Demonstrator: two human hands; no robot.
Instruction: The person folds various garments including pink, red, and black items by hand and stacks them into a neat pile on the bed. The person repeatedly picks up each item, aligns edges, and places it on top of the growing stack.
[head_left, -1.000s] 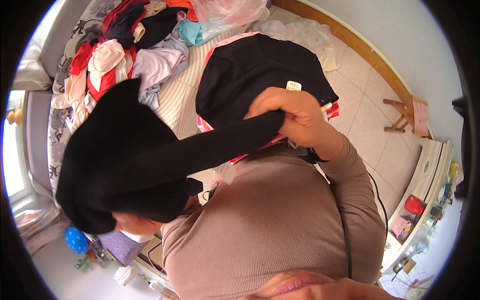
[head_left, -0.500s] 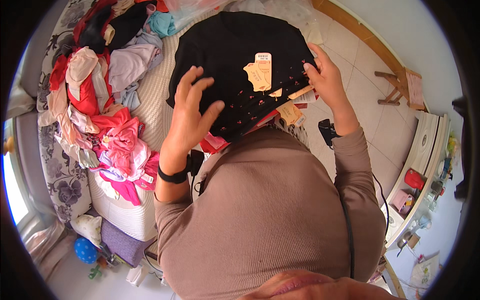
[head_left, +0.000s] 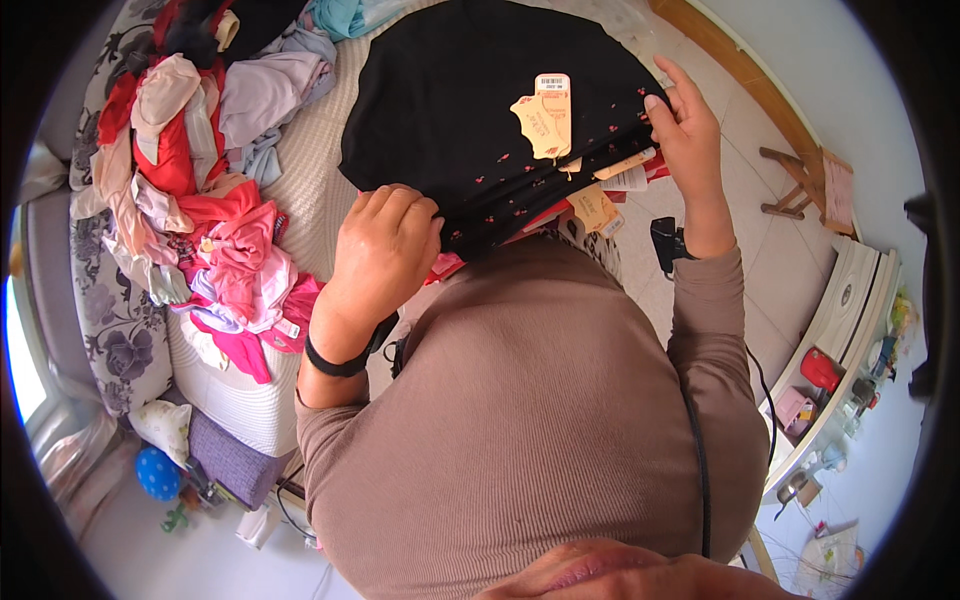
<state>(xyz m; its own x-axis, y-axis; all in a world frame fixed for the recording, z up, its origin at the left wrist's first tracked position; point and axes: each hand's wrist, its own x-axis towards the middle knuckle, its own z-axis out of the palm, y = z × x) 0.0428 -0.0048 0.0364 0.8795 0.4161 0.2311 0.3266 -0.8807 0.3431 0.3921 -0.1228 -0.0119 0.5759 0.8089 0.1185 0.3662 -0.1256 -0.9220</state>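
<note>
A black garment (head_left: pixel 450 90) with small red flowers along its near part lies spread in front of my body. Pale orange paper tags (head_left: pixel 545 120) rest on it. My left hand (head_left: pixel 385 240) is closed on its near left corner, fingers curled over the cloth. At the right edge, my right hand (head_left: pixel 685 135) pinches the cloth with the thumb on top; its index finger stretches away, and the other fingertips are partly hidden. Under the near edge, red cloth (head_left: pixel 445 268) and another tag (head_left: pixel 595 210) stick out.
To the left, a pile of mixed clothes (head_left: pixel 235 240) covers part of a cream sofa cover (head_left: pixel 335 130). A small wooden folding stool (head_left: pixel 800 185) stands on the tiled floor at right, near a white cabinet (head_left: pixel 835 310). A black cable (head_left: pixel 700 470) runs down my right side.
My left hand has come down from above the cloth and closed on its near left corner. The garment and my right hand have shifted away from me and to the right.
</note>
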